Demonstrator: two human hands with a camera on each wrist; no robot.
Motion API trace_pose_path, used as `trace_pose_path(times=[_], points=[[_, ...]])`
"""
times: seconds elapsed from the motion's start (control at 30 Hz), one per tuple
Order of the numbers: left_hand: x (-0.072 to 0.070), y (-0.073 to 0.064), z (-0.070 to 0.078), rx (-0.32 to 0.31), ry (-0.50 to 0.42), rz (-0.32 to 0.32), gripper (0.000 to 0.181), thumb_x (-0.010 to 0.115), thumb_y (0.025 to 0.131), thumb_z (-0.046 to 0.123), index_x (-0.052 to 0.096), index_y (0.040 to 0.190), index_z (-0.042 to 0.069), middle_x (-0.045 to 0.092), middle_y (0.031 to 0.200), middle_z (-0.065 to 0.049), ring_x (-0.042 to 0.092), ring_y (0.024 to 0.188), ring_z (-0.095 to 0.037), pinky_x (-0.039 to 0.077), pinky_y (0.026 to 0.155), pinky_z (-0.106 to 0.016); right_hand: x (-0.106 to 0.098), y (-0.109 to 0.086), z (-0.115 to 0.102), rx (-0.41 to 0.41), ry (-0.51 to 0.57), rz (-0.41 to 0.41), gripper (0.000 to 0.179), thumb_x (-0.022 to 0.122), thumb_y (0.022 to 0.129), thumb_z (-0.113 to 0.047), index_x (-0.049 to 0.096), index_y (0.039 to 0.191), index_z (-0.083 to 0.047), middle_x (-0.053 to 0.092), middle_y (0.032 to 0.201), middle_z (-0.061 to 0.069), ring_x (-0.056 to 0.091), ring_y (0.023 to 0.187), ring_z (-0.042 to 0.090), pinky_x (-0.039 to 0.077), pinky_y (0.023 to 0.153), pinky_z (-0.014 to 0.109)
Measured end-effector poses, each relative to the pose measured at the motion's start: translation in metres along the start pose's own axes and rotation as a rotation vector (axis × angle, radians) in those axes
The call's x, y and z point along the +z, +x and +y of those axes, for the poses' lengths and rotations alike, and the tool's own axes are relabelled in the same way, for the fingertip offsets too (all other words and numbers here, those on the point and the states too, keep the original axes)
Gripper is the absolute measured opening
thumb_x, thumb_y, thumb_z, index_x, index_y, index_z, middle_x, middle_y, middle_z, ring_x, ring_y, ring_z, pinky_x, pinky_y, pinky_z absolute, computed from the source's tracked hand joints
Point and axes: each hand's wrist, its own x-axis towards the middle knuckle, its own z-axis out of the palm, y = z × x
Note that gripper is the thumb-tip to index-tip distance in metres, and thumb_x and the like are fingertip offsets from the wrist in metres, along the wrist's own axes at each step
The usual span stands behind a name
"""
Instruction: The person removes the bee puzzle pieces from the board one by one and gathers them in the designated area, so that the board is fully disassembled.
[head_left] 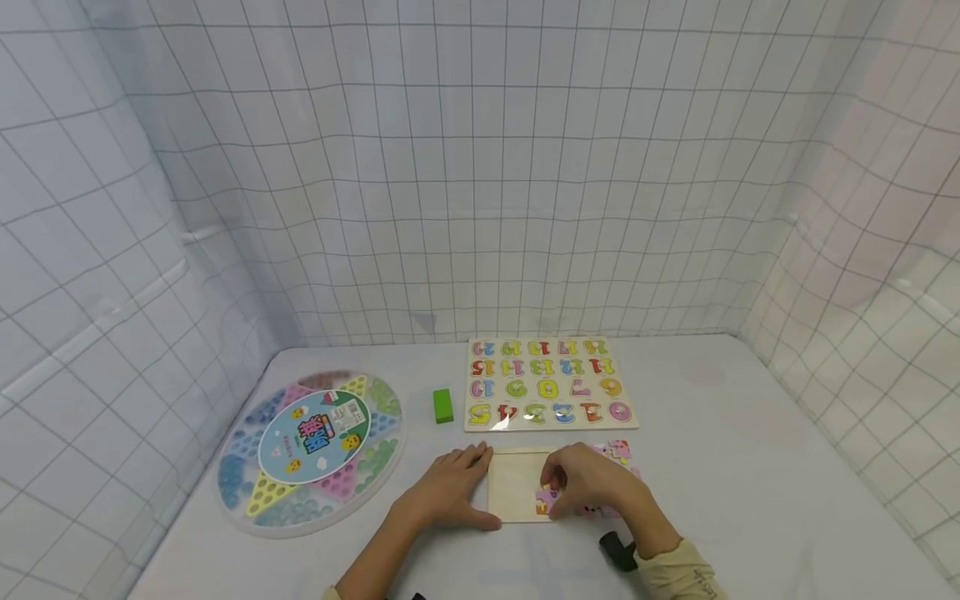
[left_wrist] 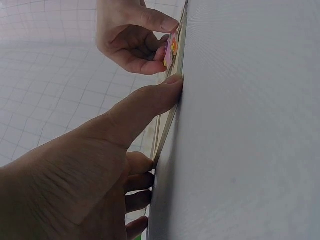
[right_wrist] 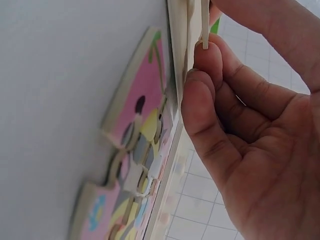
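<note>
My right hand (head_left: 588, 479) pinches a pink and yellow jigsaw piece (head_left: 546, 500) between thumb and fingers, over the right part of a shallow wooden puzzle tray (head_left: 512, 483). That piece (left_wrist: 171, 50) is tilted up at the tray's edge in the left wrist view. My left hand (head_left: 450, 487) rests at the tray's left side, thumb stretched to the near corner and fingers to the far one. Beside the tray on the right lie several pink jigsaw pieces (right_wrist: 140, 85), partly hidden by my right hand in the head view.
Behind the tray lies a wooden number board (head_left: 547, 389) with coloured numerals. A green block (head_left: 443, 406) sits to its left. Further left is a round game board (head_left: 311, 454) with a blue label. Gridded white cloth (head_left: 510, 208) walls in the table's back and sides.
</note>
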Motion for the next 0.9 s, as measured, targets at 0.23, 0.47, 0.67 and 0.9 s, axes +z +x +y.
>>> trace_pose_path(times=[0.23,0.47,0.67,0.9], points=[[0.001,0.001,0.0,0.005,0.016,-0.001,0.108,0.07,0.071,0.07,0.032,0.152,0.01,0.033,0.159,-0.009,0.034,0.144,-0.034,0.03,0.117,-0.052,-0.003,-0.003,0.005,-0.012,0.013,0.019,0.031,0.09,0.064,-0.016,0.067,0.085,-0.015,0.061,0.076,-0.006,0.054,0.069,0.008,0.047,0.06,0.022],[0.001,0.002,-0.003,0.01,0.024,0.011,0.108,0.07,0.072,0.07,0.032,0.152,0.008,0.033,0.158,-0.01,0.034,0.144,-0.034,0.031,0.117,-0.053,-0.012,-0.011,0.011,-0.005,-0.008,0.034,0.032,0.09,0.064,-0.016,0.068,0.087,-0.014,0.061,0.077,-0.005,0.054,0.069,0.009,0.047,0.06,0.021],[-0.001,0.001,-0.003,0.015,0.012,0.014,0.108,0.071,0.072,0.068,0.032,0.152,0.008,0.033,0.158,-0.011,0.034,0.143,-0.035,0.031,0.117,-0.053,-0.018,-0.023,0.022,0.045,0.017,0.046,0.032,0.09,0.064,-0.014,0.067,0.087,-0.013,0.059,0.078,-0.003,0.053,0.072,0.012,0.046,0.06,0.022],[0.001,0.002,-0.003,0.002,0.001,-0.002,0.109,0.07,0.071,0.07,0.031,0.153,0.008,0.032,0.159,-0.01,0.033,0.145,-0.035,0.029,0.118,-0.053,-0.026,-0.04,0.039,0.088,0.009,0.07,0.033,0.09,0.064,-0.016,0.067,0.088,-0.013,0.059,0.079,-0.004,0.053,0.075,0.012,0.046,0.06,0.021]])
